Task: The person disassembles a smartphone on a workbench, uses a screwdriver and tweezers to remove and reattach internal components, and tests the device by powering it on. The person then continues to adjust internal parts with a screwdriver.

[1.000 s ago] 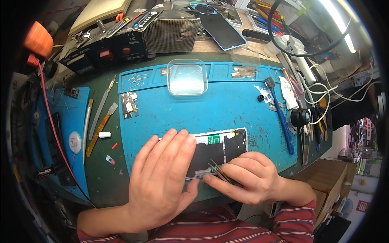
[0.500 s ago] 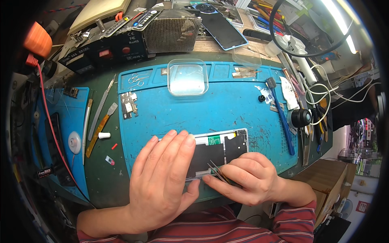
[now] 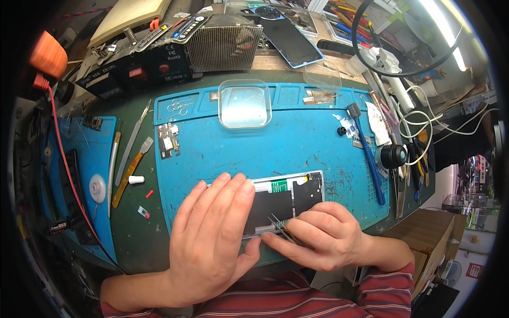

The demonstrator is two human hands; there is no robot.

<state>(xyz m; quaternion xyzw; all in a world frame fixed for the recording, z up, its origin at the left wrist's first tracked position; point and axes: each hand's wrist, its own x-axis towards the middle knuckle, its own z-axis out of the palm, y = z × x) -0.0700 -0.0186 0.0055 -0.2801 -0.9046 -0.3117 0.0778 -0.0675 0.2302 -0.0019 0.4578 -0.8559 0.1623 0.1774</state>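
Note:
An opened phone-like device point(image 3: 310, 191), with a silver frame, black inner panel and green circuit strip, lies on the blue mat point(image 3: 193, 148). My left hand point(image 3: 212, 236) spans its left part, fingers straight and together, thumb at the lower edge, holding it and hiding that end. In my right hand point(image 3: 326, 238), closed around metal tweezers point(image 3: 281, 228), the tips point at the panel's lower part; whether they touch it I cannot tell. The index fingertip rests by the device's lower edge.
A clear plastic box point(image 3: 244, 106) sits at the mat's back. Brush point(image 3: 371, 164), lens-like cylinder point(image 3: 392, 155) and cables point(image 3: 424, 130) lie right; knives point(image 3: 130, 180) lie left, near a second mat point(image 3: 106, 238). A black machine point(image 3: 127, 74) and blue-edged phone point(image 3: 291, 40) stand behind.
The tweezers and my right index finger have shifted slightly leftward. My left hand and the device sit marginally lower in the picture; both hands keep their hold.

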